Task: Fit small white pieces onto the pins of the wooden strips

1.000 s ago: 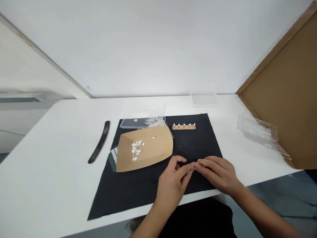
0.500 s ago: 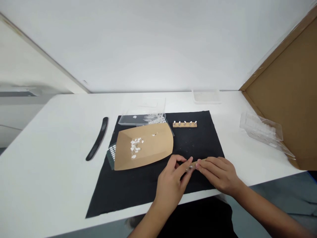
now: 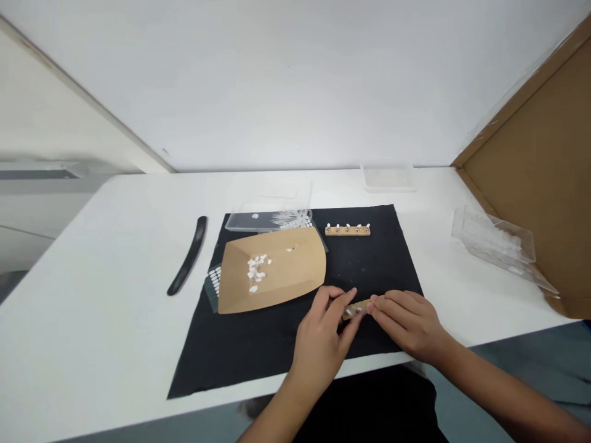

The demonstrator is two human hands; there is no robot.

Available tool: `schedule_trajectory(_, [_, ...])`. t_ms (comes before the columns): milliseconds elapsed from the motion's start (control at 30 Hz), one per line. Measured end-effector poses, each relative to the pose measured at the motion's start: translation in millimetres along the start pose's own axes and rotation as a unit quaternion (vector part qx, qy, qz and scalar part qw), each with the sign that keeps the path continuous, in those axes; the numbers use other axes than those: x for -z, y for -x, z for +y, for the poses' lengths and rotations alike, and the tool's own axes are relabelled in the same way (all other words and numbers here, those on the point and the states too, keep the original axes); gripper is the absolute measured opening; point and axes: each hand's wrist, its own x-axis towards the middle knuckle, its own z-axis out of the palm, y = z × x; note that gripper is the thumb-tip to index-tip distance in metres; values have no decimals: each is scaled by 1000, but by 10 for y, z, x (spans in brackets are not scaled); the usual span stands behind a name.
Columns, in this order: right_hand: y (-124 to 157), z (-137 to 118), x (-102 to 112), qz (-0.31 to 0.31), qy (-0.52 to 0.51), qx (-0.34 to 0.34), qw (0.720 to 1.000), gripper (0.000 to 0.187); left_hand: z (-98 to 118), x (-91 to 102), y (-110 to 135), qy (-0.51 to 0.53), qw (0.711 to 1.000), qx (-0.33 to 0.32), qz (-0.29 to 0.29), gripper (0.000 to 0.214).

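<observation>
White bench [image 3: 92, 344], black mat [image 3: 258, 344] at centre; small wooden strip [image 3: 357, 306] held over the mat's near edge.
Strip is pinched between left hand [image 3: 323, 344] and right hand [image 3: 409, 323], fingertips closed on its ends, likely so it is steadied for fine work. Behind it on the mat, a brown paper tray [image 3: 272, 271] holds loose white bits [image 3: 256, 271]; a second strip with pegs [image 3: 347, 229] lies beyond. A clear plastic tray [image 3: 498, 246] sits right of the mat; its contents cannot be told.

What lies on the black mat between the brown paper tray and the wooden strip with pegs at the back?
Nothing: in the head view, bare black mat separates the paper tray from the wooden strip.
</observation>
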Motion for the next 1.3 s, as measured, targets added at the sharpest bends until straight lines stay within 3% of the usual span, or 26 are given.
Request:
schedule_trajectory(400, [100, -19, -87, 29, 3, -29, 999, 27, 60, 16, -5, 41, 997, 6, 63, 20])
schedule_trajectory(567, [70, -35, -69, 28, -9, -51, 998, 27, 83, 38, -40, 37, 996, -28, 72, 11])
schedule_trajectory(767, [40, -30, -75, 17, -62, -64, 996, 33, 60, 39, -24, 22, 993, -72, 85, 22])
schedule_trajectory(1033, [-13, -19, -70, 10, -75, -66, 995, 45, 69, 90, -74, 35, 995, -71, 61, 18])
schedule_trajectory(1300, [-34, -36, -41, 38, -47, -57, 996, 33, 80, 149, -83, 30, 998, -60, 14, 25])
